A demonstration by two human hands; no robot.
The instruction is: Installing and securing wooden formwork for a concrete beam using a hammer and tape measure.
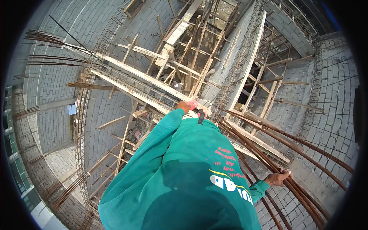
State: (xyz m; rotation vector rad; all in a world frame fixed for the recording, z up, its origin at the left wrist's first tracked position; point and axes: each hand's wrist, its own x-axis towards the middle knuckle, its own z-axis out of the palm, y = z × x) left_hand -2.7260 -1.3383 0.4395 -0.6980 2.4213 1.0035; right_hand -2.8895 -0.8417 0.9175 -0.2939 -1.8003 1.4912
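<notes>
My left hand (184, 107) is at my waist, past the green sleeve, with its fingers curled. A small pink thing (193, 104) lies right against it, too small to name. Out to the right, my right hand (277, 178) is closed round upright ribbed steel rebar (264, 155), rusty brown, in a bundle that fans up from the beam. A dark strap (201, 117) hangs at the hem of my green shirt (191, 161). Just ahead of my left hand runs a wooden formwork board (153, 79).
A steel rebar cage (134, 82) lies between two boards. Timber props and braces (193, 73) fill the deep opening ahead. Grey block walls (107, 126) drop away on both sides. More rebar ends (57, 59) stick up at the far left. A concrete beam side (226, 57) runs ahead.
</notes>
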